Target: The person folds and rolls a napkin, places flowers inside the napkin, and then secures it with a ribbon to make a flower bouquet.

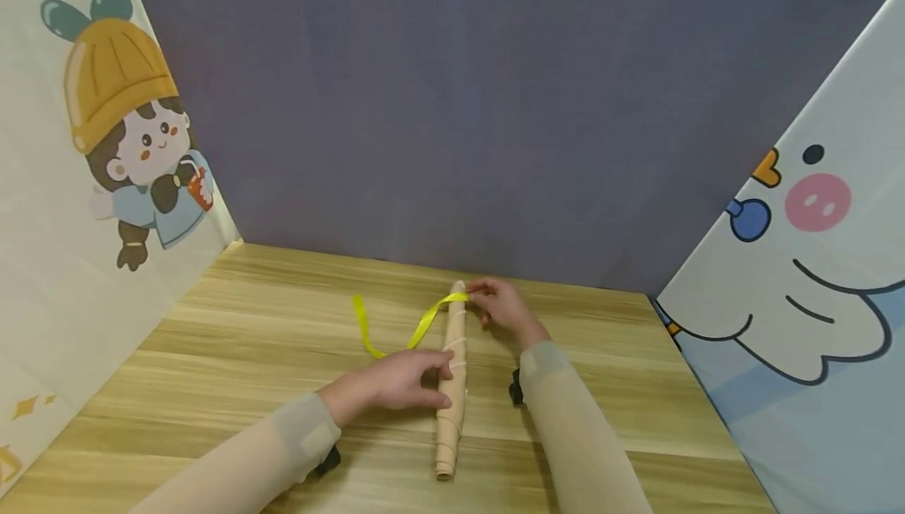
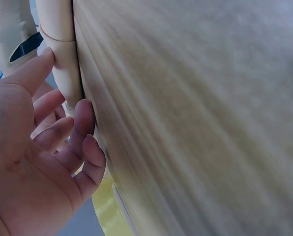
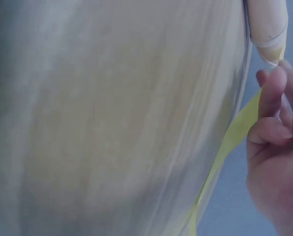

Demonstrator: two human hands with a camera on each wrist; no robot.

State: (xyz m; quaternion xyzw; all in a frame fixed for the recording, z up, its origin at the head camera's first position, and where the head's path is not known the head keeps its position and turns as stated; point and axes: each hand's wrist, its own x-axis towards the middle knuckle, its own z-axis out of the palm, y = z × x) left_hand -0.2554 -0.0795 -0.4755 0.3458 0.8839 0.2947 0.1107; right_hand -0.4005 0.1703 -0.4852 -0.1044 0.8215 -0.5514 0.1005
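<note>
A long beige roll, tapered at the far end and spiralled with thin pale lines, lies lengthwise on the table. My left hand holds its middle from the left, thumb and curled fingers against it in the left wrist view. A bright yellow ribbon crosses the roll near the far tip; its loose end trails left onto the wood. At that tip my right hand pinches the ribbon between thumb and fingertips. In the right wrist view a length of ribbon runs down past the fingers from the roll's end.
The wood-grain table meets a dark grey wall just beyond the roll's tip. Cartoon-printed panels close the sides. A black strap piece sits under the left sleeve, another by the right sleeve.
</note>
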